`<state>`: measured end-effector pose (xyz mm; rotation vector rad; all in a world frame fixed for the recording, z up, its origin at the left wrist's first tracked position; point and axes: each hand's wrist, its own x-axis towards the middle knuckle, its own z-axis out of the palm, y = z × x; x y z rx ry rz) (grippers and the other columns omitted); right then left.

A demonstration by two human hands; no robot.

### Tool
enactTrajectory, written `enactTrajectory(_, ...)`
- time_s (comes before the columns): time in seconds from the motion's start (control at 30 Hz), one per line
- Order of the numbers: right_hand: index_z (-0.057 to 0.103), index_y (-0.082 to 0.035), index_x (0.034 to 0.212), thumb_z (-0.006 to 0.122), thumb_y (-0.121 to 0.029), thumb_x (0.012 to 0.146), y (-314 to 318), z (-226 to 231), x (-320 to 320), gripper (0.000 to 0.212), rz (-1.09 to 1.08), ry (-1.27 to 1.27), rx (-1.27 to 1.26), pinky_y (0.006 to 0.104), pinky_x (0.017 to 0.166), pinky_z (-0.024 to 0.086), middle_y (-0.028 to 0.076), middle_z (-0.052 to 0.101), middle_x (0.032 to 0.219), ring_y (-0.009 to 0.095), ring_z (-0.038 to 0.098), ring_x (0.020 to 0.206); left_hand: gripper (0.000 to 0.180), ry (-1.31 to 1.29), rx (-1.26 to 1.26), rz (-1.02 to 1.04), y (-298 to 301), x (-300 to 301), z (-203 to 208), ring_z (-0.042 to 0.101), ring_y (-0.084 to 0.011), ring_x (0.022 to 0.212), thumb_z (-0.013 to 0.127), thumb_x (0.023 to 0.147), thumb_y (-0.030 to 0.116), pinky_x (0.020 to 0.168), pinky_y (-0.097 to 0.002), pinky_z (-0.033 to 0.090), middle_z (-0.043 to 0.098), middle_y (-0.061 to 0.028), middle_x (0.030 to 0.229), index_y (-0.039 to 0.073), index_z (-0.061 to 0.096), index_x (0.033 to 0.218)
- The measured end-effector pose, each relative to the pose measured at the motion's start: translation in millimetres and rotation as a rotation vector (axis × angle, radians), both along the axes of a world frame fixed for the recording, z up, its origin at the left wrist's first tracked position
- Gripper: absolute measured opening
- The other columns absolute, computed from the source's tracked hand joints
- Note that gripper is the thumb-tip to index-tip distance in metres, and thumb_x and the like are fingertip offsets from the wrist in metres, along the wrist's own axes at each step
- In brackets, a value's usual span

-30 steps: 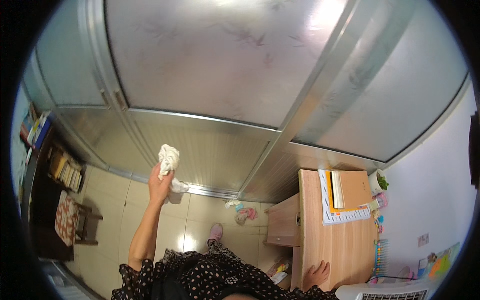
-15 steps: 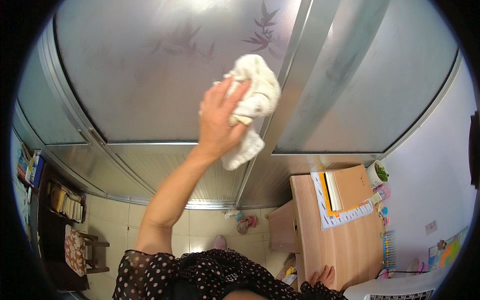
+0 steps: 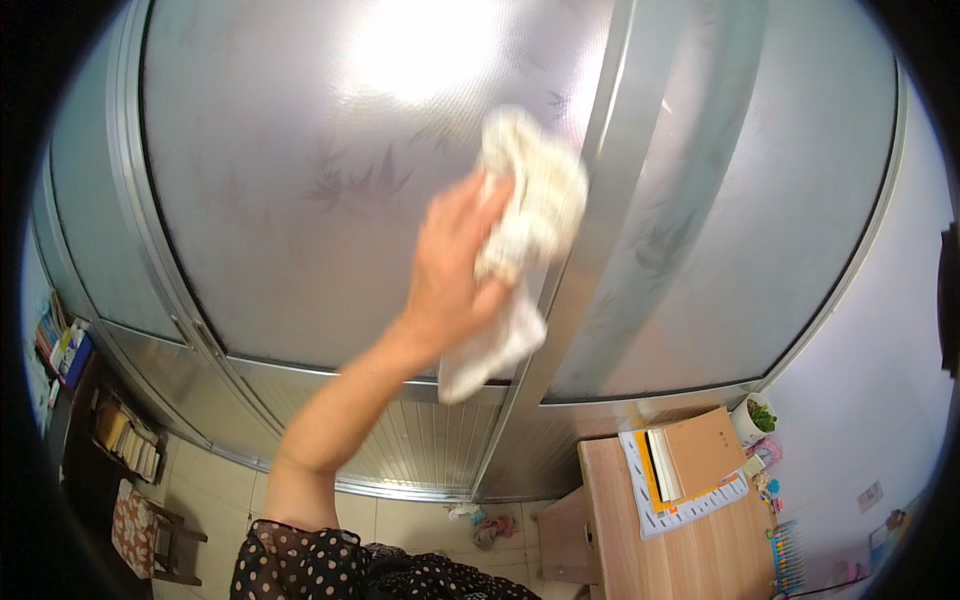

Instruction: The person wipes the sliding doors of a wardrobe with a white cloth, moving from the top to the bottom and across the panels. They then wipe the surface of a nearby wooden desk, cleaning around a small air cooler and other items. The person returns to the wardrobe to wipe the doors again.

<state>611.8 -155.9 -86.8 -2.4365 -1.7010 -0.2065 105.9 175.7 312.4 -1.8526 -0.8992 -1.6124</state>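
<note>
My left hand [image 3: 452,265] is closed on a crumpled cream-white cloth [image 3: 535,190], and a loose flap of it hangs below the fingers. Cloth and hand are up against the frosted glass panel [image 3: 270,200] with a leaf pattern, close to the upright metal frame [image 3: 590,190] at its right side. Slight motion blur softens the hand and the cloth. My left arm reaches up from a black polka-dot sleeve [image 3: 300,560]. My right hand is out of view.
At lower right a wooden desk [image 3: 660,565] carries a brown folder [image 3: 703,455], papers and a potted plant [image 3: 755,420]. Rags [image 3: 493,530] lie on the tiled floor. A stool with a patterned cushion [image 3: 135,530] and a dark bookshelf [image 3: 125,435] stand at left.
The view has tilted upward, showing more glass and a bright glare. My left hand with the cloth has shifted slightly right. My right hand, earlier resting on the desk, has left the view.
</note>
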Motion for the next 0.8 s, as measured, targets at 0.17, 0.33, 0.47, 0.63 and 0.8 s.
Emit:
enactTrajectory(0.17,0.043,-0.007,0.135,0.051,-0.035,0.092,-8,-11,22,0.052,0.238,-0.201,0.064,0.0554,0.099,0.036,0.021,0.041,0.137,0.040,0.040,0.126,0.059,0.025,0.282,0.215,27,18,137,0.047,-0.0359,0.116,0.066,0.074,0.015,0.097,-0.0425,0.040,0.048,-0.0198,0.132,0.011,0.052,0.131)
enactTrajectory(0.33,0.045,-0.007,0.132,0.053,-0.035,0.090,1,-3,7,0.052,0.145,-0.081,0.105,0.0541,0.098,0.038,0.021,0.043,0.135,0.039,0.042,0.124,0.059,0.111,0.095,0.217,43,34,112,0.048,-0.0347,0.109,0.065,0.072,0.021,0.084,-0.0465,0.042,0.053,-0.0132,0.121,0.007,0.047,0.127)
enactTrajectory(0.47,0.048,-0.009,0.129,0.055,-0.037,0.087,9,5,-5,0.051,0.105,-0.042,0.085,0.0542,0.096,0.038,0.021,0.046,0.133,0.039,0.044,0.121,0.069,0.179,-0.117,0.218,26,19,-16,0.048,-0.0352,0.110,0.074,0.058,0.016,0.089,-0.0475,0.040,0.052,-0.0174,0.123,0.003,0.049,0.122)
enactTrajectory(0.63,0.052,-0.011,0.125,0.058,-0.039,0.084,3,14,-4,0.051,0.038,-0.020,0.082,0.0543,0.094,0.039,0.022,0.048,0.130,0.039,0.046,0.118,0.070,0.389,-0.579,0.166,-2,13,-189,0.047,-0.0308,0.115,0.077,0.060,0.024,0.084,-0.0449,0.041,0.051,-0.0132,0.124,0.007,0.048,0.121)
enactTrajectory(0.8,0.055,-0.012,0.122,0.061,-0.041,0.080,6,22,-12,0.051,0.055,-0.052,0.173,0.0544,0.092,0.040,0.022,0.051,0.128,0.040,0.048,0.115,0.053,-0.069,-0.823,-0.157,-42,1,-264,0.055,-0.0346,0.103,0.070,0.075,0.023,0.087,-0.0429,0.044,0.061,-0.0151,0.112,0.006,0.055,0.123)
